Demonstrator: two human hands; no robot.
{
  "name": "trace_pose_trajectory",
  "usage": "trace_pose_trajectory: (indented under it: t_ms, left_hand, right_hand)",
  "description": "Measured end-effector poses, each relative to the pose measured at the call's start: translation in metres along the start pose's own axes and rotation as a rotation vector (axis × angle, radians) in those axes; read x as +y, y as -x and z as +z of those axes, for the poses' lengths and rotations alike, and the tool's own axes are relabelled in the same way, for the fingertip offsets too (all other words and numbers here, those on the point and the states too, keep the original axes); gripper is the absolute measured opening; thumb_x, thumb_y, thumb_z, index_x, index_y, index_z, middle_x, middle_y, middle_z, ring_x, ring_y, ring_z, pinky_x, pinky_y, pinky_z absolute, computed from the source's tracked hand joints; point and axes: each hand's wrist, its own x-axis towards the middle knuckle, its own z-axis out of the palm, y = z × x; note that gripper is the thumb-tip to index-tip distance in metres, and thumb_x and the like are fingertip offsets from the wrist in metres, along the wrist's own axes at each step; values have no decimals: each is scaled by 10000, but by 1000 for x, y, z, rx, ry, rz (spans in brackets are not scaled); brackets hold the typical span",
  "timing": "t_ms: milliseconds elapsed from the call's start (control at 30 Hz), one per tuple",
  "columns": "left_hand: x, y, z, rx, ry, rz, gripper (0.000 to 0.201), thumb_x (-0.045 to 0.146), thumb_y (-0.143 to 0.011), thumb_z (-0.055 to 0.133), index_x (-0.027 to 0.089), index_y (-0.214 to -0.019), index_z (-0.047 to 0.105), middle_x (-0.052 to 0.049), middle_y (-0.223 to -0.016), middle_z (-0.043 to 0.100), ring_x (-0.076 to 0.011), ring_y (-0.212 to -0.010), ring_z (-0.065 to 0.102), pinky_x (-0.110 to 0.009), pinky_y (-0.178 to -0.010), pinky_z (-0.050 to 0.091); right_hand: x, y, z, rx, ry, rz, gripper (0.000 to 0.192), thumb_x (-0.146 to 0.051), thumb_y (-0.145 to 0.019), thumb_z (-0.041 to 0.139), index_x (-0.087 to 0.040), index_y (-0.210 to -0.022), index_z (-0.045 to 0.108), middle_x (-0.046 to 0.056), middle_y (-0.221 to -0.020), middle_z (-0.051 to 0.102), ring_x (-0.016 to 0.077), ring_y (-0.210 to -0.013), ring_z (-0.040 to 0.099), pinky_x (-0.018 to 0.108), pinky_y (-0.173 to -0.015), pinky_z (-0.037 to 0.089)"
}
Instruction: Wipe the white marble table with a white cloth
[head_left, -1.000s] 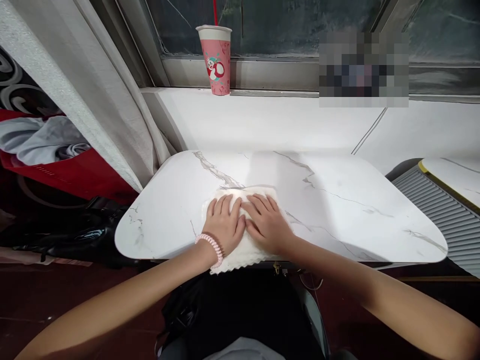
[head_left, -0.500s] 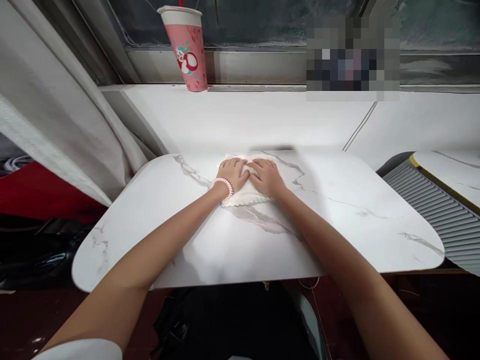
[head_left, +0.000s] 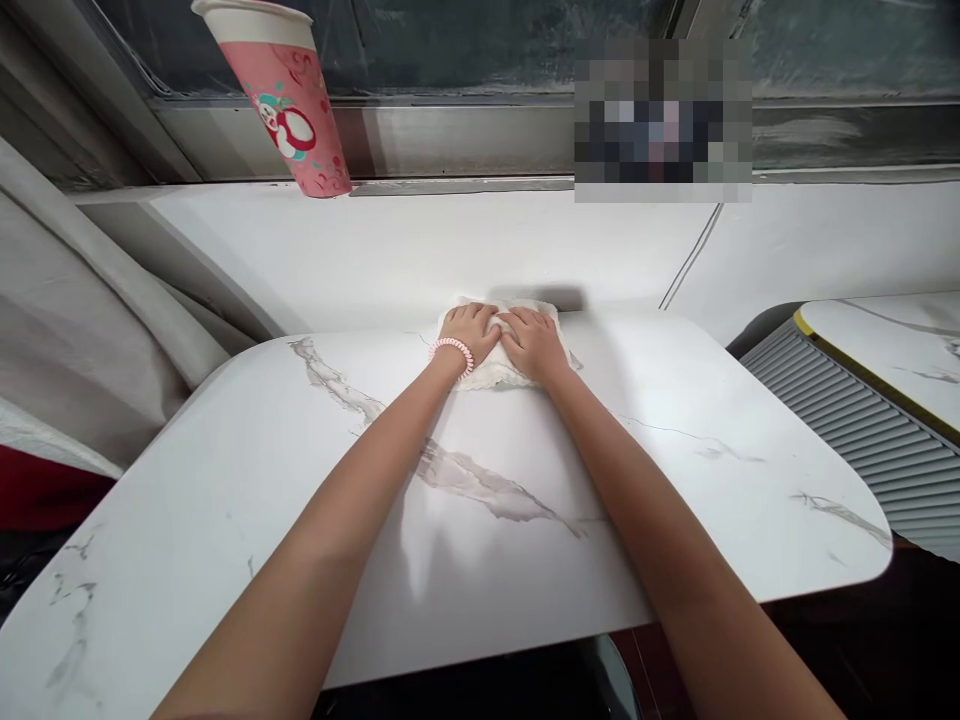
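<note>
A white cloth (head_left: 495, 375) lies at the far edge of the white marble-patterned table (head_left: 225, 480). My left hand (head_left: 469, 330), with a pink coil band on its wrist, presses flat on the cloth's left half. Right beside it, touching, my right hand (head_left: 534, 342) presses on the right half. Both arms reach straight out across the table. Most of the cloth is hidden under my hands.
A pink paper cup (head_left: 281, 100) stands on the white window ledge (head_left: 390, 250) beyond the table, to the left. A grey curtain (head_left: 82, 330) hangs at the left. At the right are a ribbed grey panel (head_left: 855, 430) and a second marble table (head_left: 892, 335).
Both hands have slid the cloth away from me, from the near edge of the table to its far edge. My head has leaned forward with them.
</note>
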Motion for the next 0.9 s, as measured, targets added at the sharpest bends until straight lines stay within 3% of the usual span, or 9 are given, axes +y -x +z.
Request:
trace_pose_trajectory:
  t_ms: [267,467,667,800,900]
  left_hand:
    - [25,42,-5,20,-12,22,419,283,-950,385,181,-1322,550,-114,-1387,563,-253,-1320,471,-437,-1148,291]
    - [61,109,-17,28,-27,54,425,287,-953,387,158,-1322,554,-141,-1396,558,-271,-1327,471,-468,-1164,278]
    - [111,175,-18,7,-7,45,488,326,-951,376,104,-1360,523,-202,-1444,507,-329,-1368,429,-541,-1173,258]
    - [141,196,-14,10,51,86,509,350,-943,379,111,-1374,507,-211,-1459,490,-355,-1382,411,-585,-1170,252]
    - [157,197,-10,17,78,108,514,351,-931,403,107,-1371,513,-219,-1460,485,-365,-1388,399,-588,-1177,243]
  right_hand:
    - [-14,42,-20,-47,93,10,425,-237,-961,371,-166,-1338,556,123,-1421,534,266,-1339,417,483,-1145,246]
    - [-31,109,-49,-62,164,-68,417,-265,-970,367,-170,-1325,562,126,-1431,524,276,-1345,410,491,-1149,249]
    - [-33,182,-89,-98,147,-182,462,-315,-978,334,-174,-1370,534,125,-1446,513,275,-1378,391,494,-1155,272]
    - [-23,216,-110,-89,134,-192,477,-343,-975,330,-223,-1397,517,114,-1451,513,268,-1385,399,494,-1151,294]
    - [-12,225,-118,-81,128,-181,478,-343,-965,340,-218,-1385,533,131,-1426,531,278,-1364,421,490,-1128,329]
